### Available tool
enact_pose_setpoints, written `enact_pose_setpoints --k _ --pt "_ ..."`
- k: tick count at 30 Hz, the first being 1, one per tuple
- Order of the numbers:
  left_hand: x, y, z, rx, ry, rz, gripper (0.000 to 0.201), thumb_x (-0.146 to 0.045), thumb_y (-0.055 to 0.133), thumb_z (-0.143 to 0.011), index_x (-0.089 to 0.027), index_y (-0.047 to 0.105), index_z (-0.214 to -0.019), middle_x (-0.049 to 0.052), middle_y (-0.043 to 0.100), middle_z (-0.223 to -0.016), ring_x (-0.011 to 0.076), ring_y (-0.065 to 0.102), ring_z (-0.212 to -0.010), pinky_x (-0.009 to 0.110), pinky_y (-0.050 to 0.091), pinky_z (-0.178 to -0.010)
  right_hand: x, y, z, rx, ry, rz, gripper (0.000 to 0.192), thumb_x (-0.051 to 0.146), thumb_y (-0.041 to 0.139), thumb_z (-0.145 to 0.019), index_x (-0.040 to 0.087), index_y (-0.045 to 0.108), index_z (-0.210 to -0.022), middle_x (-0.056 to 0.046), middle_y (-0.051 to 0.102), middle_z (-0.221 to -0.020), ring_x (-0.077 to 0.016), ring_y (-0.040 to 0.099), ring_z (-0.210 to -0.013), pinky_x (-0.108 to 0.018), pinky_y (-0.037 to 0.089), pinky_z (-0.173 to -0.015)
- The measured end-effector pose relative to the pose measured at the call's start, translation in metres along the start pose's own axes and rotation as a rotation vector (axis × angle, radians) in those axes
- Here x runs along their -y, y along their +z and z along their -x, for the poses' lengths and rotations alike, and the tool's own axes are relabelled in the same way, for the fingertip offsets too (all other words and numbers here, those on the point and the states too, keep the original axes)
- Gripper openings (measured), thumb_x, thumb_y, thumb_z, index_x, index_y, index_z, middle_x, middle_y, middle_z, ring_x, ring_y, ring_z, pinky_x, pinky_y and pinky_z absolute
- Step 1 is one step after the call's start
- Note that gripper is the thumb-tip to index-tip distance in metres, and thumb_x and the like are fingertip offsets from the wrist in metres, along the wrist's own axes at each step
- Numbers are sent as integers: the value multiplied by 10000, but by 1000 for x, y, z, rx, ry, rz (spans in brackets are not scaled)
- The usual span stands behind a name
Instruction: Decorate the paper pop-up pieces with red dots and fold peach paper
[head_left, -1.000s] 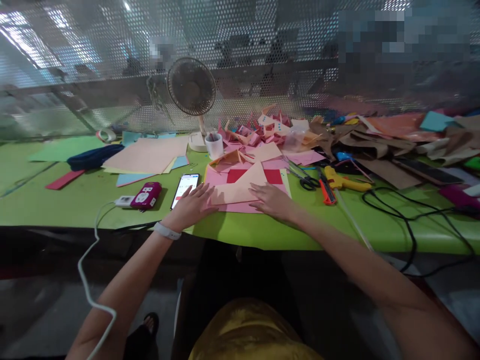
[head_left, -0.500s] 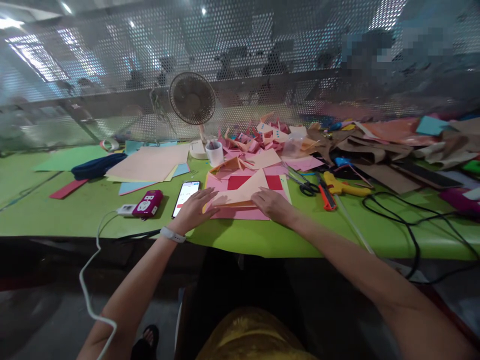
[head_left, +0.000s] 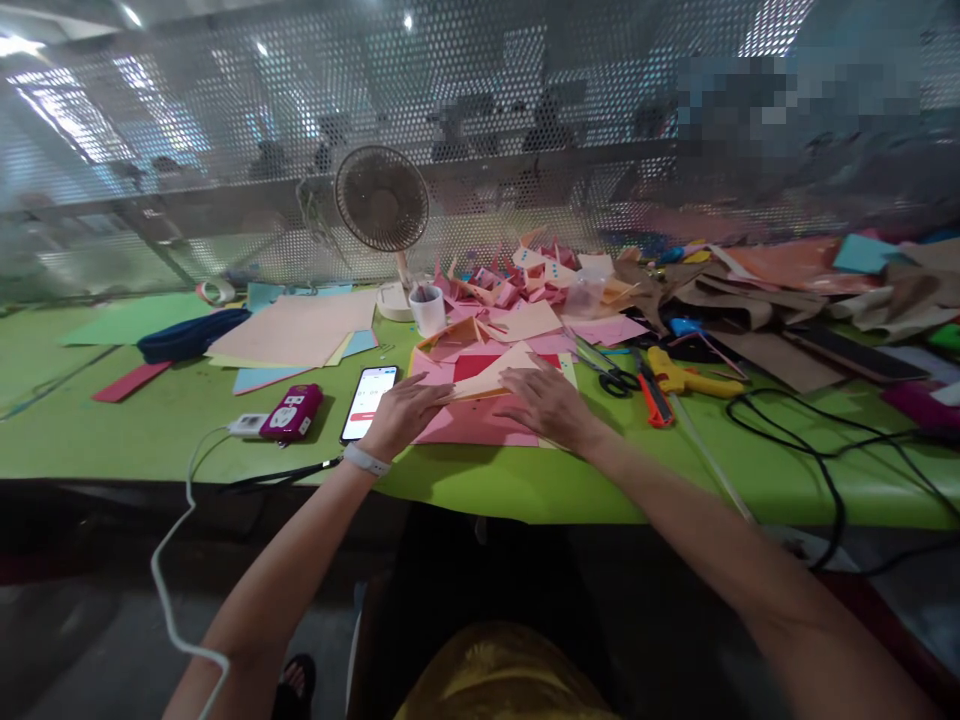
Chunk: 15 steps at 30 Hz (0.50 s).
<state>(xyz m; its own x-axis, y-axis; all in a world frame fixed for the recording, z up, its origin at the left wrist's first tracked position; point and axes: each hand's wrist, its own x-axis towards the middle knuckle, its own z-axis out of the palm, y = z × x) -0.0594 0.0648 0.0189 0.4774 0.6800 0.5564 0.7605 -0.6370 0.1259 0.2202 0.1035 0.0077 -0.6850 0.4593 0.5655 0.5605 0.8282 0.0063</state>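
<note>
A folded peach sheet of paper [head_left: 487, 378] lies in front of me with a raised, pointed flap. My left hand [head_left: 409, 412] rests its outstretched fingers on the sheet's left end. On the right end, my right hand [head_left: 553, 405] presses with its fingers extended and the thumb apart, nearer to me. Under the folded paper are a pink sheet [head_left: 480, 425] and a red piece [head_left: 466, 366]. A phone [head_left: 369, 400] with a lit screen lies just left of my left hand.
A small fan [head_left: 382, 198] and white cup [head_left: 428, 312] stand behind. A heap of folded pink paper [head_left: 517, 280] lies farther back. To the right are scissors [head_left: 616, 380], a red cutter [head_left: 658, 402], a yellow glue gun [head_left: 690, 376] and black cables [head_left: 821, 450]. A purple power bank [head_left: 292, 412] lies left.
My left hand has moved slightly right along the folded paper. My right hand has gone from fingers curled at its edge to lying flatter with the thumb spread. The paper's flap looks lower.
</note>
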Motion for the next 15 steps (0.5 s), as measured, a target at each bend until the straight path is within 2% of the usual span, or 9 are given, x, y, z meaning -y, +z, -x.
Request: enact_pose_setpoints --k 2,5,10,15 --pt "0 1 0 -47 52 30 261 -364 512 -973 -217 697 -1085 44 770 -1031 191 734 -940 437 503 -1044 -2 2 1 -42 -18 17 286 309 423 -1009 162 648 -1107 -115 700 -1099 -239 626 -1085 -558 321 -1170" --pt "1 2 0 -113 155 68 198 -333 574 -948 -229 709 -1048 39 771 -1024 192 733 -958 443 513 -1030 -5 6 3 -141 -58 60 235 175 434 -993 177 668 -979 -72 715 -950 -198 653 -934 -521 393 -1133" --pt "3 1 1 -122 194 68 182 -301 609 -929 -240 713 -1065 53 759 -1072 198 715 -1021 464 492 -1053 -6 5 6 -218 -149 131 185 149 495 -966 173 679 -949 -69 721 -935 -195 655 -916 -485 451 -1090" --pt "6 1 3 -93 199 60 188 -284 611 -927 -239 716 -1076 51 754 -1085 210 705 -1048 480 482 -1064 -5 5 7 -208 -127 107 191 160 499 -968 179 689 -957 -65 728 -937 -194 662 -894 -499 453 -1088"
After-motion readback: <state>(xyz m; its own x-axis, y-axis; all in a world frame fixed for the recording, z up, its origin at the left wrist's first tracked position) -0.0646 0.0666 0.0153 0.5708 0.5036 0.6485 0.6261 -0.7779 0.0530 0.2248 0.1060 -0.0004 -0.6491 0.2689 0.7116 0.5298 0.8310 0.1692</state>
